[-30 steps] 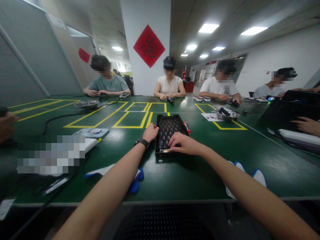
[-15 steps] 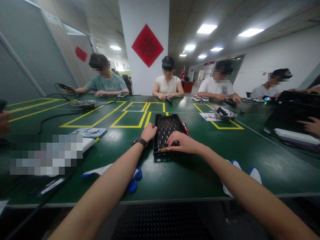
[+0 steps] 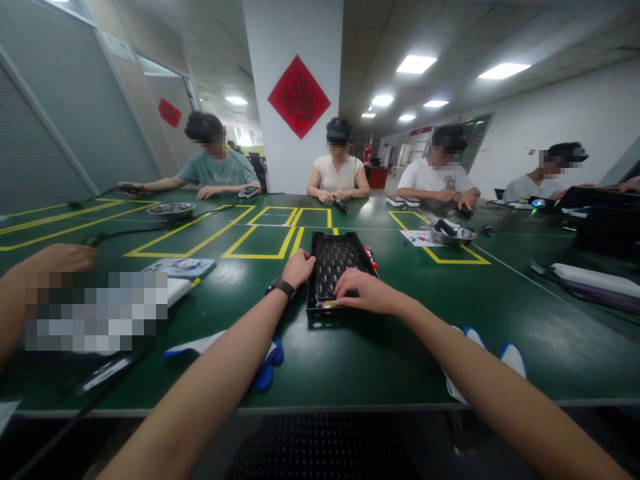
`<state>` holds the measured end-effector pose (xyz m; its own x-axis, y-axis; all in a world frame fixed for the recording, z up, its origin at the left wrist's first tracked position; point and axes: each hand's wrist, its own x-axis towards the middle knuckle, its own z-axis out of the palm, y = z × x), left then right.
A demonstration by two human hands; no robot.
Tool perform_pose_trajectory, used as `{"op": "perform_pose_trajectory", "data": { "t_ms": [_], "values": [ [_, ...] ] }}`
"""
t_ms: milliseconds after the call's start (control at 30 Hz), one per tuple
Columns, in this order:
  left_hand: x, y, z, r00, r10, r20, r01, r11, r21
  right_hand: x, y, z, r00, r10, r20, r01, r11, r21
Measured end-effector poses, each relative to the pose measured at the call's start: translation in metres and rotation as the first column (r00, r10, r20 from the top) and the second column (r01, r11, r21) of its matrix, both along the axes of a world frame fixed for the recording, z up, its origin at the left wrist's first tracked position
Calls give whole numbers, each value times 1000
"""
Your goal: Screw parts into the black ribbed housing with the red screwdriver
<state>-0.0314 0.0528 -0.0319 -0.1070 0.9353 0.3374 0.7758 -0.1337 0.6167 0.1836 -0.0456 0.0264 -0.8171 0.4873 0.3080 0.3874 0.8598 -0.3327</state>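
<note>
A black open case (image 3: 334,311) with rows of small light-coloured pieces inside lies on the green table in front of me. My left hand (image 3: 299,268), with a dark watch on its wrist, grips the case's left wall. My right hand (image 3: 363,291) reaches over the near right part of the case, fingers bent together and pointing down inside. A small yellowish part (image 3: 329,304) lies at the near end by those fingertips. What the fingertips pinch, if anything, is hidden. Red items (image 3: 373,259) show at the case's right side.
White and blue gloves (image 3: 265,377) lie under my left forearm, another pair (image 3: 513,360) by my right. A flat box (image 3: 183,268), metal bowls (image 3: 171,211) (image 3: 453,235) and a white power strip (image 3: 590,277) are around. Several co-workers sit opposite; a co-worker's hand (image 3: 63,267) is at left.
Both my hands stay at the case, with barely any shift. A co-worker's hand has come further in at left. Another person's hand at the right edge is gone from its spot.
</note>
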Motion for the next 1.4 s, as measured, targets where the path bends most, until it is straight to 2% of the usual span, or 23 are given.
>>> {"op": "perform_pose_trajectory", "data": {
  "t_ms": [133, 367, 533, 1100, 1300, 1400],
  "values": [
    [2, -3, 3, 1000, 3, -12, -3, 1000, -6, 0, -1, 2, 999, 4, 38, -4, 1000, 1],
    [3, -3, 6, 1000, 7, -21, -9, 998, -61, 0, -2, 4, 1000, 3, -5, -3, 1000, 10],
    [1, -1, 3, 1000, 1, -27, -2, 999, -46, 0, -1, 2, 999, 23, 45, -25, 999, 32],
    [3, -4, 5, 1000, 3, -5, -3, 998, -67, 0, -1, -1, 999, -23, -26, 23, 1000, 7],
    [3, -3, 4, 1000, 4, -14, -5, 999, -52, 0, -2, 1, 1000, 10, 28, -11, 1000, 21],
    [2, -3, 4, 1000, -2, -23, 1, 999, -41, 0, -2, 1, 1000, -10, 5, 10, 1000, 17]
  ]
}}
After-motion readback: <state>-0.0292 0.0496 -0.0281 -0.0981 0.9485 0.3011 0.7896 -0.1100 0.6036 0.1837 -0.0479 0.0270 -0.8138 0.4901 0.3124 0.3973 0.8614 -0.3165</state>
